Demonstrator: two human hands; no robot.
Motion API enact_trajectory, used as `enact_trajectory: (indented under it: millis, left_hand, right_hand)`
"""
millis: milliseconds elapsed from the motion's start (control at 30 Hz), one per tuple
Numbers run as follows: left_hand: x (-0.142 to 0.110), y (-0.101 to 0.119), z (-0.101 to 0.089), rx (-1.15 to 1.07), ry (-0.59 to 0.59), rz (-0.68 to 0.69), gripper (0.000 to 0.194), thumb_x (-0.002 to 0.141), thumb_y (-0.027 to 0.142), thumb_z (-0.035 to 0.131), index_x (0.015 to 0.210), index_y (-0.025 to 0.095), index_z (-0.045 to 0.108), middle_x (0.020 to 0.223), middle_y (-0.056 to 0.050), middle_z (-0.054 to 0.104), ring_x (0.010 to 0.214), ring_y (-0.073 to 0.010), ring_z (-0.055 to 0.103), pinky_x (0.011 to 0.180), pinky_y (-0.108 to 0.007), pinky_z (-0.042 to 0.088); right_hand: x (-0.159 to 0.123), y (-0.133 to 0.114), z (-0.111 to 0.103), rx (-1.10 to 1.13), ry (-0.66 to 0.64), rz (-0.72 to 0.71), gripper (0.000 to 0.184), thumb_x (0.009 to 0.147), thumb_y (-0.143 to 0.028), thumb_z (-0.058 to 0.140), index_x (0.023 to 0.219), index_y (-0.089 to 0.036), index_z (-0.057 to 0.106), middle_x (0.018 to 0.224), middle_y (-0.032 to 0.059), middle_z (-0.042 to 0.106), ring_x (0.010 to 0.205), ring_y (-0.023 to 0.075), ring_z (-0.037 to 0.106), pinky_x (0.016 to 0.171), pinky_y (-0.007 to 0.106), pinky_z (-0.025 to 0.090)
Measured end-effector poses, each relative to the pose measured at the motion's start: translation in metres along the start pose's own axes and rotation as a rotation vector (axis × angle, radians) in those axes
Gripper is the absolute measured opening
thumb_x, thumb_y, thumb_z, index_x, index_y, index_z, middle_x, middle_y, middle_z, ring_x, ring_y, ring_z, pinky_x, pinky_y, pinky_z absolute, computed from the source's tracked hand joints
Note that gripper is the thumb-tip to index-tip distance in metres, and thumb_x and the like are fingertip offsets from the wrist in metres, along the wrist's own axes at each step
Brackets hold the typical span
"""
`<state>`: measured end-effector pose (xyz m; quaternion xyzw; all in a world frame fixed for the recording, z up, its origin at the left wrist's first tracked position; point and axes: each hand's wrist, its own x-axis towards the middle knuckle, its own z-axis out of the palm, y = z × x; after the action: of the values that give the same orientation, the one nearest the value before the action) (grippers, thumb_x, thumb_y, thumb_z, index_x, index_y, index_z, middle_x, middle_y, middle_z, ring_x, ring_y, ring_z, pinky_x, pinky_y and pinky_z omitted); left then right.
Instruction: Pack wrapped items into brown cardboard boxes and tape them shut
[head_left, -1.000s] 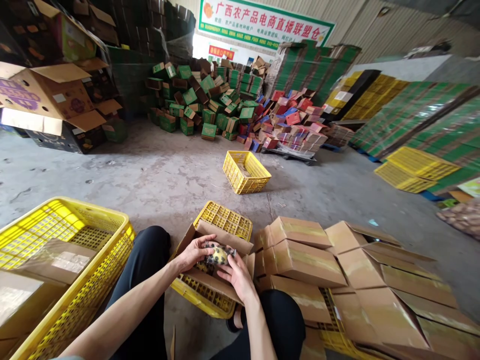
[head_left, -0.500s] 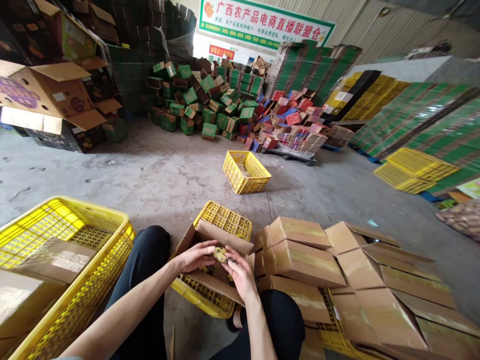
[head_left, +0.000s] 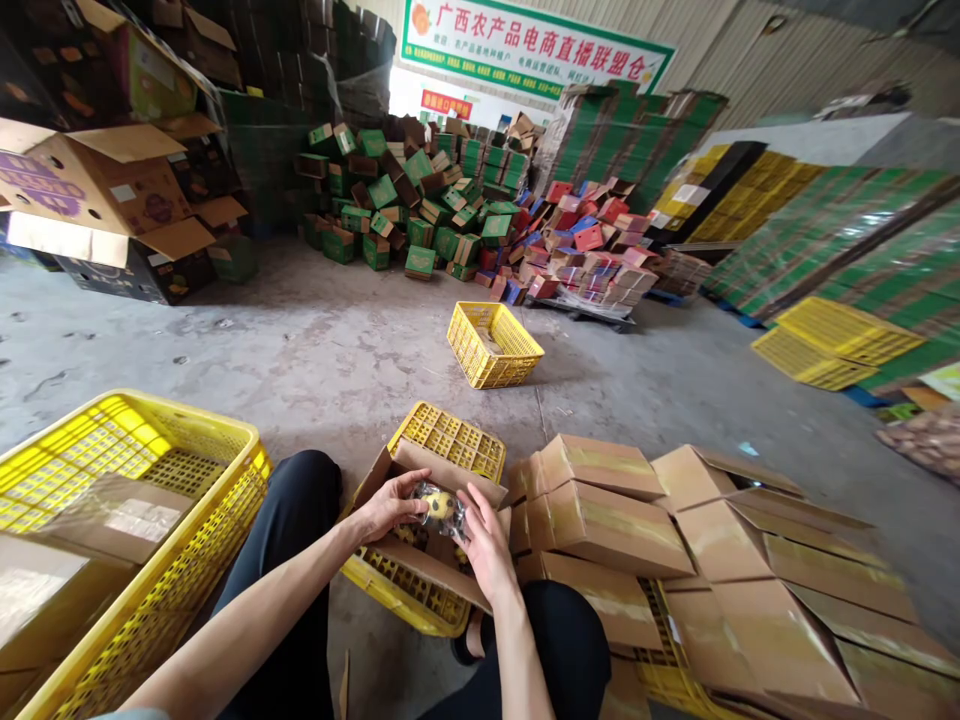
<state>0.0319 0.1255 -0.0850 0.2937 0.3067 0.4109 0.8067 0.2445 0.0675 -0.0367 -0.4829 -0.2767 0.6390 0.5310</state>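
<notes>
My left hand point(head_left: 386, 506) and my right hand point(head_left: 486, 545) both grip a small yellow-and-black item in a clear wrapper point(head_left: 440, 507). They hold it over an open brown cardboard box point(head_left: 420, 560) between my knees. That box rests on an upturned yellow plastic crate point(head_left: 450, 440). Both hands have their fingers curled round the wrapped item; what lies deeper in the box is hidden by the hands.
A big yellow crate point(head_left: 187, 560) with cardboard in it stands at my left. Several folded brown cartons point(head_left: 600, 520) lie stacked at my right. Another yellow crate point(head_left: 493, 345) sits on the concrete floor ahead, with heaps of green and red boxes point(head_left: 465, 215) behind.
The wrapped item was pressed low into the box half a second ago; now both hands have raised it slightly and its wrapper shows again between the fingers.
</notes>
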Motion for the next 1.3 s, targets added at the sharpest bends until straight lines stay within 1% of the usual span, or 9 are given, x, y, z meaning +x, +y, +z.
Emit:
enact_trajectory:
  millis: [100,200,333,533,700,900,1000,1133,1300]
  left_hand:
    - [-0.001,-0.001,0.004,-0.015,-0.061,0.037,0.099,0.064,0.02,0.099,0.152,0.026,0.054,0.132,-0.013,0.068,0.104,-0.0254,0.072,0.084,-0.031,0.056]
    - [0.0,-0.003,0.005,-0.017,-0.074,0.056,0.098,0.062,0.02,0.1,0.15,0.026,0.057,0.131,-0.012,0.068,0.107,-0.0255,0.071,0.09,-0.034,0.055]
    - [0.002,-0.005,0.001,0.019,-0.088,0.012,0.081,0.062,0.023,0.101,0.136,0.02,0.068,0.126,-0.011,0.071,0.103,-0.0237,0.07,0.095,-0.035,0.053]
    - [-0.001,-0.004,0.0,0.122,-0.168,-0.071,0.056,0.072,0.038,0.095,0.121,0.016,0.076,0.122,-0.013,0.074,0.109,-0.0251,0.07,0.098,-0.033,0.05]
    - [-0.004,-0.001,0.003,0.132,-0.164,-0.071,0.052,0.072,0.037,0.096,0.116,0.016,0.077,0.116,-0.012,0.075,0.104,-0.0234,0.071,0.097,-0.033,0.051]
    - [-0.003,-0.002,0.003,0.127,-0.112,-0.026,0.051,0.071,0.035,0.096,0.114,0.016,0.076,0.114,-0.011,0.075,0.098,-0.0213,0.071,0.092,-0.032,0.054]
    - [-0.004,-0.002,0.005,0.139,-0.107,-0.024,0.049,0.073,0.037,0.095,0.112,0.016,0.076,0.113,-0.011,0.075,0.098,-0.0218,0.071,0.092,-0.033,0.054]
    - [-0.006,-0.001,0.007,0.151,-0.103,-0.06,0.051,0.077,0.04,0.092,0.119,0.017,0.073,0.116,-0.012,0.074,0.097,-0.0216,0.072,0.089,-0.032,0.056]
    - [-0.006,-0.002,0.006,0.05,-0.161,-0.136,0.055,0.084,0.047,0.086,0.127,0.017,0.069,0.12,-0.017,0.072,0.098,-0.0271,0.074,0.085,-0.04,0.06]
  right_hand:
    - [0.0,0.007,-0.001,-0.079,-0.026,0.069,0.057,0.073,-0.045,0.09,0.126,-0.031,0.074,0.135,0.0073,0.073,0.124,0.0292,0.067,0.097,0.042,0.058]
    - [0.0,0.01,-0.001,-0.091,-0.043,0.071,0.053,0.071,-0.045,0.092,0.119,-0.027,0.077,0.128,0.0071,0.076,0.118,0.0291,0.07,0.095,0.041,0.059]
    - [0.003,0.011,-0.003,-0.077,-0.038,0.034,0.054,0.069,-0.044,0.093,0.118,-0.027,0.078,0.126,0.0065,0.077,0.116,0.028,0.071,0.096,0.038,0.058]
    - [0.005,0.013,-0.005,-0.091,-0.026,-0.009,0.052,0.068,-0.041,0.093,0.116,-0.028,0.078,0.126,0.006,0.077,0.114,0.0275,0.071,0.096,0.038,0.056]
    - [0.005,0.012,-0.005,-0.114,-0.068,-0.019,0.051,0.071,-0.042,0.091,0.118,-0.03,0.077,0.128,0.0052,0.075,0.117,0.0276,0.069,0.101,0.04,0.054]
    - [0.004,0.011,-0.002,-0.215,-0.17,-0.059,0.055,0.077,-0.045,0.088,0.128,-0.032,0.072,0.141,0.005,0.07,0.135,0.0297,0.06,0.113,0.043,0.047]
    - [0.003,0.011,-0.002,-0.255,-0.162,-0.048,0.05,0.078,-0.049,0.086,0.124,-0.03,0.073,0.134,0.0066,0.073,0.128,0.031,0.064,0.104,0.043,0.052]
    - [0.001,0.011,-0.002,-0.276,-0.163,0.007,0.045,0.081,-0.051,0.084,0.118,-0.029,0.073,0.123,0.006,0.075,0.109,0.0272,0.07,0.084,0.036,0.057]
    - [0.0,0.009,0.001,-0.214,-0.221,-0.009,0.043,0.09,-0.061,0.071,0.116,-0.028,0.074,0.116,0.008,0.076,0.103,0.0264,0.071,0.08,0.036,0.058]
